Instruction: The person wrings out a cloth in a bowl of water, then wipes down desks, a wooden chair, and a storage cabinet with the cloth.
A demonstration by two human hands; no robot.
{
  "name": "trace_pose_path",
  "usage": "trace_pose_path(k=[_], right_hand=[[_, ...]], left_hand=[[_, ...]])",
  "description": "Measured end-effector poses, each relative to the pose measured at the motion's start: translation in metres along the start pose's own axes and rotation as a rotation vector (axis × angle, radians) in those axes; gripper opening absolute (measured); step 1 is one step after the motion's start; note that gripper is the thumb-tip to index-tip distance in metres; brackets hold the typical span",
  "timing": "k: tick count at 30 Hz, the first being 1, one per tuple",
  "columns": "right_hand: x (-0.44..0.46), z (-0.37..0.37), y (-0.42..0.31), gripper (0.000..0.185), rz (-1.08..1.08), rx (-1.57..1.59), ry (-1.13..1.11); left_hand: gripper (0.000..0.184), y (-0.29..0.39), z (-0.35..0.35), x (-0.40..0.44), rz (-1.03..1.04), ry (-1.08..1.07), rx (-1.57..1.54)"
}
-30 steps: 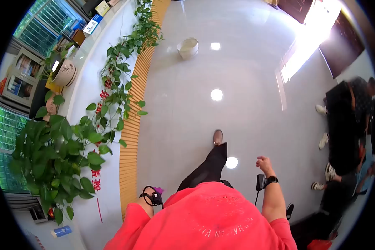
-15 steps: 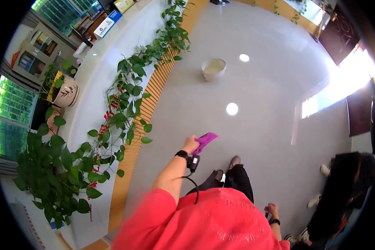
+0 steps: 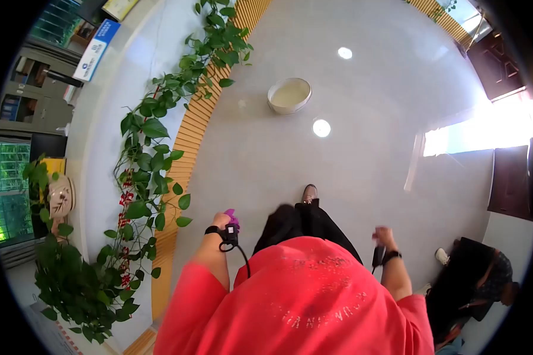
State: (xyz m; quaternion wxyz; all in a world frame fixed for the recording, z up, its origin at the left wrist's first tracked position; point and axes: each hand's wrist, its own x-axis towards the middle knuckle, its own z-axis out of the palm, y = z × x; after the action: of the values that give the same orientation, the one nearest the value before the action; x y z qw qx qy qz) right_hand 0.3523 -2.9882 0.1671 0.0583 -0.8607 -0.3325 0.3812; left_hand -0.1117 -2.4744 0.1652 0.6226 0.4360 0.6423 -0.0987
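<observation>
At my left side, my left hand (image 3: 220,220) is closed around a purple cloth (image 3: 232,219), which is bunched up and pokes out past the fingers. A black strap with a small boxy device (image 3: 230,238) sits on that wrist, a cable running from it. My right hand (image 3: 386,238) hangs on the other side, fingers loosely curled, with nothing visible in it. It wears a similar strap and device (image 3: 378,256). Ahead on the floor stands a pale round basin (image 3: 288,110), out of reach of both hands; whether it holds water I cannot tell.
A long white counter (image 3: 103,118) with a slatted wooden base (image 3: 186,142) runs along the left, trailing green vines (image 3: 154,127) hanging over it. At the lower right a person in dark clothes (image 3: 465,278) sits by the wall. Sunlight glares on the grey floor (image 3: 361,160).
I have moved forward, so the counter and plants shift left and back. My left hand has drawn back to my side with the purple cloth. My right hand has swung forward.
</observation>
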Motion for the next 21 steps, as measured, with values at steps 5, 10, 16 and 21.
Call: trace_pose_path(k=[5, 10, 16, 21], right_hand=[[0.162, -0.148, -0.117, 0.028, 0.19, 0.432, 0.128], [0.261, -0.229, -0.283, 0.029, 0.02, 0.545, 0.124], [0.343, -0.208, -0.351, 0.026, -0.106, 0.216, -0.167], [0.385, -0.226, -0.405, 0.026, -0.113, 0.14, -0.221]], left_hand=[[0.017, 0.119, -0.003, -0.036, -0.059, 0.072, 0.02], [0.027, 0.205, 0.016, 0.057, 0.038, -0.123, -0.563], [0.027, 0.342, 0.075, 0.166, 0.088, -0.337, -0.527], [0.034, 0.445, 0.123, 0.225, 0.137, -0.54, -0.659]])
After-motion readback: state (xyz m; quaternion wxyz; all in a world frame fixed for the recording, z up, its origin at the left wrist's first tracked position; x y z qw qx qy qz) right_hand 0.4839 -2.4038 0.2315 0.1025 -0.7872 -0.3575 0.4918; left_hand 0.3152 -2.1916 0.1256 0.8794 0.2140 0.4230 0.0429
